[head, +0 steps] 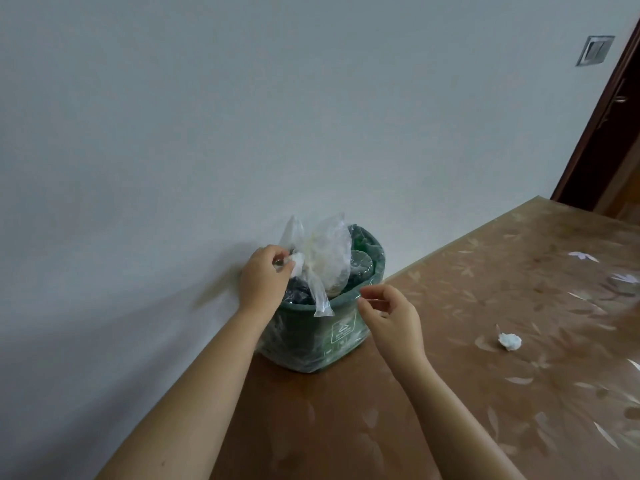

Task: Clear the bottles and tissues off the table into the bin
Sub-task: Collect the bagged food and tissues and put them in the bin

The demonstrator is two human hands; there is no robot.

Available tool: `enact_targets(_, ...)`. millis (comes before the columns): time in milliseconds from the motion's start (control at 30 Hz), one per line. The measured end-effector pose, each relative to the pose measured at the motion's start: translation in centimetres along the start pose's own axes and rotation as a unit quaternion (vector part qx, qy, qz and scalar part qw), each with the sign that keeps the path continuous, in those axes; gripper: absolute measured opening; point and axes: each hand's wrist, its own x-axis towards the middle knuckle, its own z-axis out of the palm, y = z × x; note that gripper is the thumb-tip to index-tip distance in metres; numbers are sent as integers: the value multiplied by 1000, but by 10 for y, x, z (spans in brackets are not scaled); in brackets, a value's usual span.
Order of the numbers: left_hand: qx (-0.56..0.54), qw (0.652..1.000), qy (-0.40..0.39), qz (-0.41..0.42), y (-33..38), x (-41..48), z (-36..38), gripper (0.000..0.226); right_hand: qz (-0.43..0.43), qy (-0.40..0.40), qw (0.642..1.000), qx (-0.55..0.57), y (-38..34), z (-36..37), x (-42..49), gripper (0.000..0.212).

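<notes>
Bin: green bin point(341, 332) stands on the table point(450, 410) at its wall-side edge, left part of the top, back touching or nearly touching the wall point(207, 116). White printed symbol on its front.
Liner: thin clear liner point(294, 355) folded over the rim, hanging down the outside, crinkled.
Bin contents: packed full. Clear plastic bags point(325, 258) stick up well above the rim, one tail drooping over the front rim. Dark stuff below and behind them; can't tell what it is, so can't say if any bottles are there.
L hand: L hand point(263, 275) is over the bin's left rim, fingers curled, thumb + forefinger pinching a crumpled white tissue point(297, 263). Tissue is pressed against the clear bags, above the bin's opening, not on the table.
R hand: R hand point(391, 317) is at the bin's front-right side, just off the rim. Fingers loosely bent, thumb and forefinger tips close together by the rim. Can't tell if they pinch the liner or hold nothing.
Arms: both bare forearms reach in from the near edge, L over the wall-side edge, R over the table top.
2nd tissue: small balled tissue point(509, 341) lies on the table well apart from the bin, toward the right edge, nothing touching it.
Table: brown top w/ pale leaf + flower pattern, glossy.
Bkgd: light switch point(595, 50) high on the wall, dark door frame point(602, 133) past the table's far corner.
</notes>
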Motion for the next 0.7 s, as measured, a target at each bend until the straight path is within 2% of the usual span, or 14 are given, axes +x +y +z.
enact_targets(133,46,998,-31,-25,-14,-2,3,20,-3,-9,1000,-3,1,6,0,12)
enact_targets(300,154,988,-27,-2,-26,-2,-8,29,-11,-15,1000,-12,-2,12,-2,12)
enact_targets(433,131,991,-30,26,-25,-14,-16,33,-23,-17,999,-25,-7,15,-6,12)
enact_targets(600,101,995,-6,7,-18,-45,-33,30,-57,-27,995,-73,-16,18,-16,16)
enact_targets(700,104,994,-20,8,-11,-65,-41,31,-69,-37,991,-106,-24,20,-26,22)
